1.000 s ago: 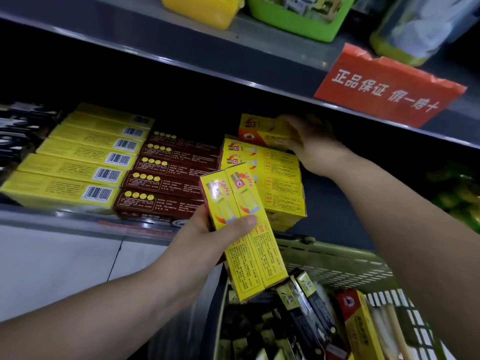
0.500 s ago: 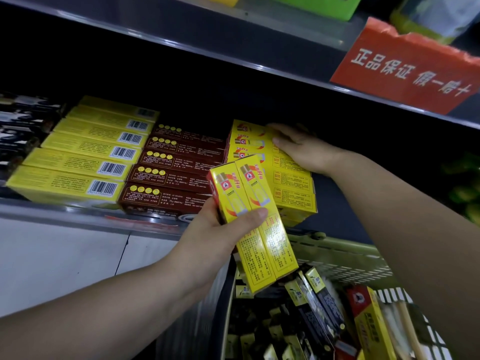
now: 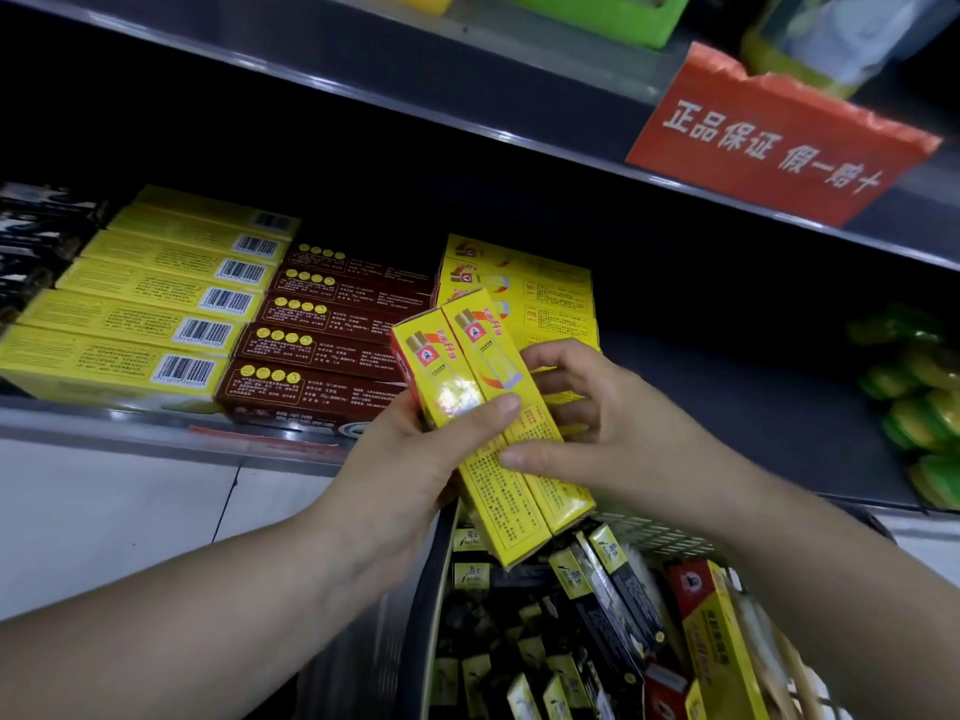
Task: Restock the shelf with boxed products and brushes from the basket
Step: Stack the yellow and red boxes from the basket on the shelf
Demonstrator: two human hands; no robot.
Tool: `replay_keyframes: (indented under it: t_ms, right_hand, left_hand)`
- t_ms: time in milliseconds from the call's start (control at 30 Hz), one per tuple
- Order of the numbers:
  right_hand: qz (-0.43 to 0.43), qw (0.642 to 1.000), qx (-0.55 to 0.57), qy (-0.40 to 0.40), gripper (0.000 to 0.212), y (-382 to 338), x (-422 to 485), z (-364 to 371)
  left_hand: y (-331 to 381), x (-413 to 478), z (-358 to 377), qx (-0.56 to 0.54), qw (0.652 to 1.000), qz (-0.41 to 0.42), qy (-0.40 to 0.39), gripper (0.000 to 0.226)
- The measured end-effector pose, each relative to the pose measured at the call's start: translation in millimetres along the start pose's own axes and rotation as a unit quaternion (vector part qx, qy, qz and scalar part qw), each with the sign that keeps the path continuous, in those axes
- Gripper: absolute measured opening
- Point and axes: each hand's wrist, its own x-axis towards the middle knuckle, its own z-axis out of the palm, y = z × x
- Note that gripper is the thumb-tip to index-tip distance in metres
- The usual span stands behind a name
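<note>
Yellow boxes (image 3: 483, 356), partly covered, sit in the grip of left hand (image 3: 410, 470) and right hand (image 3: 613, 439).

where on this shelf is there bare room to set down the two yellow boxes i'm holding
The bare shelf between the yellow box stack and the green packets is the one open patch. Left of the stack it is crowded: brown boxes and barcoded yellow boxes lie edge to edge.

Red sign (image 3: 779, 142) with white characters hangs top right. Green bin (image 3: 613, 18) above it, left. Green-yellow packets (image 3: 914, 402) stacked far right. White floor tiles (image 3: 104, 511) lower left.
</note>
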Motion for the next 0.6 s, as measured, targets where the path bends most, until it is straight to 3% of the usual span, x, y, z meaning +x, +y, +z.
replay_keyframes:
  t_ms: [133, 267, 400, 533, 600]
  right_hand:
    - [0.033, 0.998, 0.053, 0.017, 0.053, 2.7, 1.5, -5.9]
    - [0.010, 0.993, 0.031, 0.111, 0.021, -2.6, 14.9, -13.9]
    - [-0.054, 0.968, -0.129, 0.208, 0.012, -17.9, 40.2, -36.2]
    - [-0.033, 0.890, -0.369, 0.268, 0.048, -18.6, 83.1, -58.8]
    - [-0.020, 0.868, -0.431, 0.246, 0.049, -13.5, 106.4, -67.1]
  left_hand:
    - [-0.2, -0.1, 0.6, 0.005, 1.000, 0.001, 0.004, 0.046]
    - [0.1, 3.6, 1.2, 0.023, 1.000, 0.002, 0.020, 0.050]
    - [-2.3, 5.0, -0.3, 0.038, 0.999, -0.009, 0.036, 0.049]
    - [-4.3, 6.7, -1.2, 0.048, 0.998, -0.016, 0.037, 0.050]
    - [-4.8, 6.8, -1.1, 0.055, 0.998, -0.015, 0.037, 0.051]
